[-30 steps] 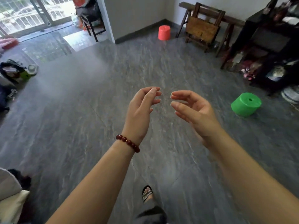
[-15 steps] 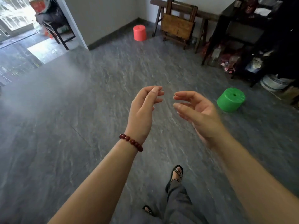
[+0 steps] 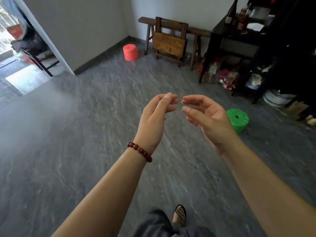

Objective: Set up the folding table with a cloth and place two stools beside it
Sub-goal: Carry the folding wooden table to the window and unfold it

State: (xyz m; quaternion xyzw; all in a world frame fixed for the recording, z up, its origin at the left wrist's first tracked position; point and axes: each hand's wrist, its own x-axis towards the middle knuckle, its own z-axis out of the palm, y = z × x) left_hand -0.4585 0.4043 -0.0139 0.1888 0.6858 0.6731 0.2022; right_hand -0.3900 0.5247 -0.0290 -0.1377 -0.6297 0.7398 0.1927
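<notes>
Doorway (image 3: 20,71): far left, sunlight on the floor (image 3: 68,151) there.
Red stool (image 3: 130,52): far, left of centre, on the floor by the wall, near the table's left side.
Bracelet (image 3: 139,151): dark red beads on the left wrist.
Left hand (image 3: 153,115): raised mid-scene, empty, fingers loosely bent, tips close to the right hand's tips.
Table (image 3: 168,42): far, folded upright, leaning against the bench.
Sandal (image 3: 179,215): near, on a foot on the floor.
Bench (image 3: 196,29): long, dark wood, along the far wall behind the table.
Right hand (image 3: 210,117): raised, empty, palm facing left, fingers relaxed.
Green stool (image 3: 238,119): right, on the floor, partly hidden by the right hand, well apart from the table.
Cabinet (image 3: 239,40): dark, far right, bottles on top.
</notes>
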